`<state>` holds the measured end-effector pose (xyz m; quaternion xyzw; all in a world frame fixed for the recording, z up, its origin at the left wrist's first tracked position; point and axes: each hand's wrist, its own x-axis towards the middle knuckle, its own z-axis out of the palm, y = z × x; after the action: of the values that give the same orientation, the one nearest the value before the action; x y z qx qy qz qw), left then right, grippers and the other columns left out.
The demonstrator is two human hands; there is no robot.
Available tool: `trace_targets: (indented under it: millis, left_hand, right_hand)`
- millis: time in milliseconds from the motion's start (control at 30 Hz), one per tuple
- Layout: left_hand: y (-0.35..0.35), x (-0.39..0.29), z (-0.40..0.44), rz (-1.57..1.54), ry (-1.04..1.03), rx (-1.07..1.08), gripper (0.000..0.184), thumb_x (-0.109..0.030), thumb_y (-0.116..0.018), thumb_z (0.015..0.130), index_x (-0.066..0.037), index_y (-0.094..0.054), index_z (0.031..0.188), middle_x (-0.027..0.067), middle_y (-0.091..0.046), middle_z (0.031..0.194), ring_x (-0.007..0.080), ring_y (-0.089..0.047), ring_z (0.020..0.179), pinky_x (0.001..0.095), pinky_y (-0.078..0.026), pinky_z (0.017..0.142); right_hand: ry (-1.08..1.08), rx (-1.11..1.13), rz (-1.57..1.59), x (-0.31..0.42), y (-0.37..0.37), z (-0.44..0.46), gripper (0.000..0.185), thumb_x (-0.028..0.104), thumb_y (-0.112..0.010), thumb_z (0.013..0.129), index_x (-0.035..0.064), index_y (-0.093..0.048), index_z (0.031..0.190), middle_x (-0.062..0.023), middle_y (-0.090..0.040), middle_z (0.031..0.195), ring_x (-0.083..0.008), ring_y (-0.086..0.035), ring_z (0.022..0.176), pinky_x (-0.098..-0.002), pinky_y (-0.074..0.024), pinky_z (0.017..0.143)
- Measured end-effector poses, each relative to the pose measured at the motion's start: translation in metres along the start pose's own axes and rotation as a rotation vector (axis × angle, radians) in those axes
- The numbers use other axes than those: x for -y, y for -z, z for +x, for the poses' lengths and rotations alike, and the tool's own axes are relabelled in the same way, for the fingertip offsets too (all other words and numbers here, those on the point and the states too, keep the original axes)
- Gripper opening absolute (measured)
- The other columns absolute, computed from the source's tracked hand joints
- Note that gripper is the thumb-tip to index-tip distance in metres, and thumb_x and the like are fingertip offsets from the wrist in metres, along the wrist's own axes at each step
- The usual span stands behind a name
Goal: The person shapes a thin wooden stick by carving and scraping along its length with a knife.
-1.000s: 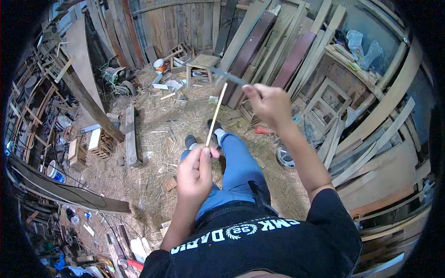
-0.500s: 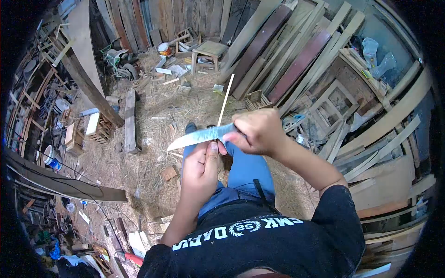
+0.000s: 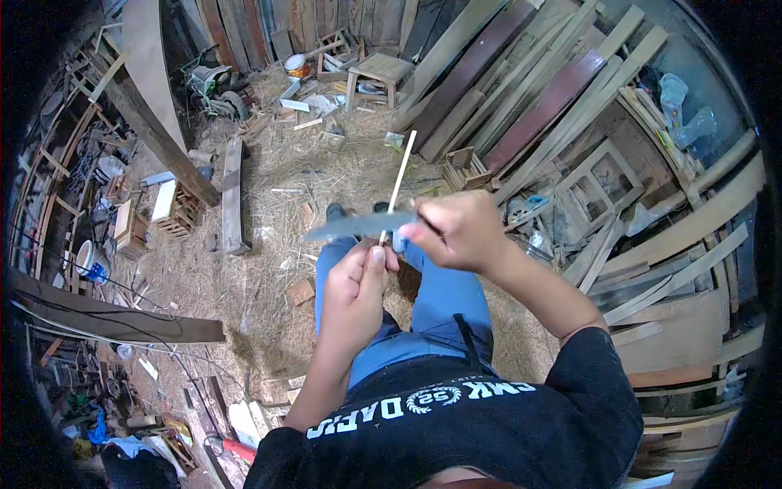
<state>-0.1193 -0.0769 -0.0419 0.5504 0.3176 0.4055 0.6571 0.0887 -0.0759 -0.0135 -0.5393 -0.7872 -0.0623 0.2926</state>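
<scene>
My left hand (image 3: 358,277) is closed around the lower end of a thin, pale wooden stick (image 3: 401,175), which points up and away from me. In my right hand (image 3: 460,231) is a knife, gripped by its handle. The knife's blade (image 3: 350,227) points left and lies across the stick just above my left fingers. Its edge looks slightly blurred, and most of the handle is hidden by my right fingers. Both hands are in front of my blue trousers (image 3: 448,289).
Straw and wood scraps cover the floor. Long boards (image 3: 481,90) lean at the upper right, near a small wooden crate (image 3: 466,169). A stool (image 3: 380,68) stands at the back. To the left are a plank (image 3: 234,196), a wooden post (image 3: 155,122) and a beam (image 3: 122,319).
The knife blade has turned from a broad, bright side view to a narrower, darker one, and sits slightly higher along the stick. My view has shifted a little.
</scene>
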Motion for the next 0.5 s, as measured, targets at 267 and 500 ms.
trace_targets:
  millis: [267,500]
  left_hand:
    - [0.010,-0.007,-0.004,-0.012,0.096,0.008,0.026,-0.019,-0.048,0.109,-0.003,-0.059,0.091,-0.0079,-0.041,0.067,0.0010,-0.035,0.060,0.0214,-0.026,0.053]
    - [0.011,0.003,-0.009,-0.104,0.141,-0.015,0.028,-0.024,-0.040,0.112,-0.005,-0.054,0.096,-0.0091,-0.033,0.059,-0.0001,-0.025,0.043,0.0205,-0.019,0.039]
  right_hand:
    - [-0.137,-0.100,-0.185,-0.024,-0.009,0.010,0.055,0.057,-0.062,0.093,0.0113,-0.058,0.061,-0.0119,-0.057,0.055,-0.0309,-0.065,0.053,-0.0418,-0.0475,0.047]
    - [-0.474,-0.181,0.123,-0.036,0.014,0.016,0.053,0.052,-0.060,0.097,0.0046,-0.065,0.073,-0.0153,-0.058,0.059,-0.0351,-0.061,0.057,-0.0434,-0.0459,0.054]
